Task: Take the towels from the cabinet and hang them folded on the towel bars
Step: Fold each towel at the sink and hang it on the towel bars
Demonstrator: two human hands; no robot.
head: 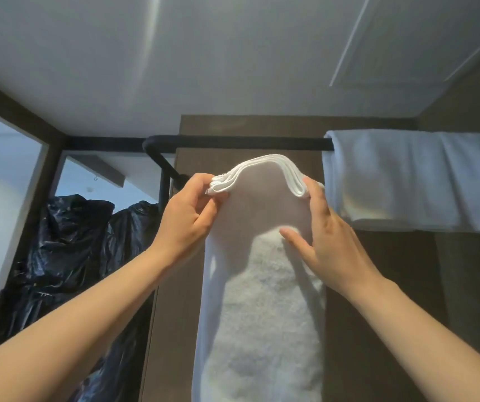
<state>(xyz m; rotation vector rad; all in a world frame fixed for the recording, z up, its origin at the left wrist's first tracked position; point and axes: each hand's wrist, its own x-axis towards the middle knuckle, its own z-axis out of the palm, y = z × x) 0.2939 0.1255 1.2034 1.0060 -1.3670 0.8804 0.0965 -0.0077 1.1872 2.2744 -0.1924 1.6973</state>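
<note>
A white folded towel (262,300) hangs lengthwise in front of me, its layered top edge arched upward just below the black towel bar (247,142). My left hand (186,219) pinches the top left corner of the folded layers. My right hand (328,239) grips the top right corner, thumb lying across the towel's front. A second white towel (407,178) hangs folded over the right part of the same bar. The cabinet is not in view.
A dark wood panel (363,285) stands behind the towels. Black plastic bags (73,242) pile up at the lower left beside a glass partition (6,181). The white ceiling (204,53) is close above.
</note>
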